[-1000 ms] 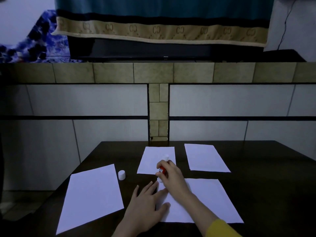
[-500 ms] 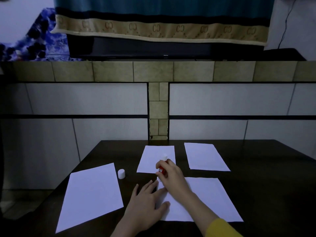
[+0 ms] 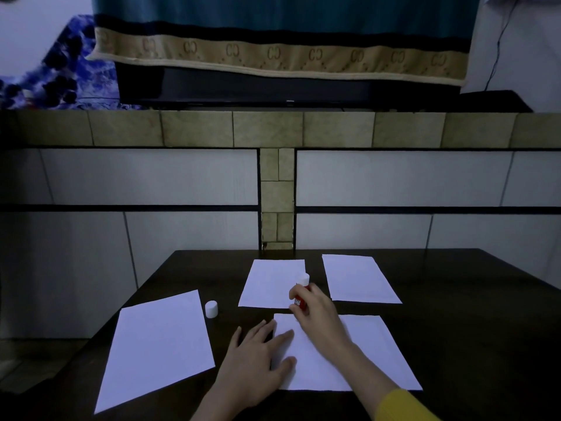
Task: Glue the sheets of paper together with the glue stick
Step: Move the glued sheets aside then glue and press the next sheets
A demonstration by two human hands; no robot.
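Several white sheets lie on a dark table [image 3: 455, 284]. The near sheet [image 3: 373, 354] lies in front of me. My right hand [image 3: 318, 311] grips a red glue stick [image 3: 302, 294], its white end up and its lower end at the sheet's far left corner. My left hand [image 3: 258, 357] lies flat, fingers spread, pressing the sheet's left edge. Another sheet [image 3: 270, 284] lies just behind the stick, one [image 3: 358, 278] at far right, and a larger one [image 3: 158, 344] at left.
The glue stick's white cap [image 3: 211, 309] stands upright between the left sheet and the middle far sheet. A tiled wall [image 3: 394, 177] rises behind the table. The table's left edge runs diagonally beside the left sheet.
My right hand with the glue stick stays at the sheet's far left corner, shifting only slightly. The left hand has not moved.
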